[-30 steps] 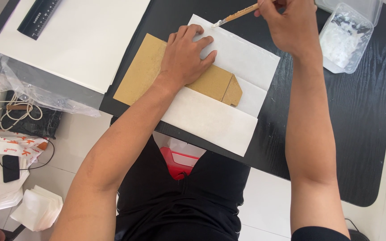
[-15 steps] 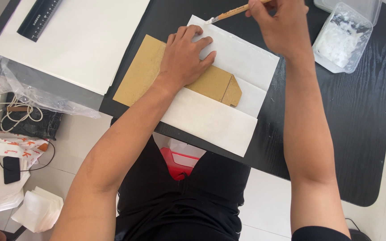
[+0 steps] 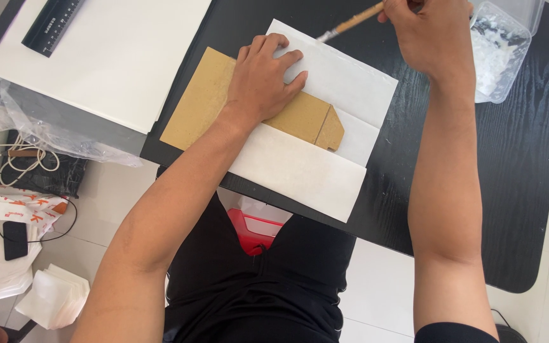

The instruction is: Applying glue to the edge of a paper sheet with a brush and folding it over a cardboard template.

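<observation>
The left hand [image 3: 263, 79] presses flat on the cardboard template [image 3: 211, 101] over white paper [image 3: 300, 168]; the right hand [image 3: 430, 35] pinches a paintbrush [image 3: 351, 24], gluing under way, steadiness needed.

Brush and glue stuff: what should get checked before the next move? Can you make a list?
1. Left hand pressing flat on the brown cardboard: ok.
2. Right hand gripping the brush: ok.
3. White paper lying flat under the cardboard: ok.
4. Brush tip over the paper, touching it: cannot tell.
5. Clear tub beside the right hand, open on top: ok.
6. Paste on the bristles: cannot tell.
</observation>
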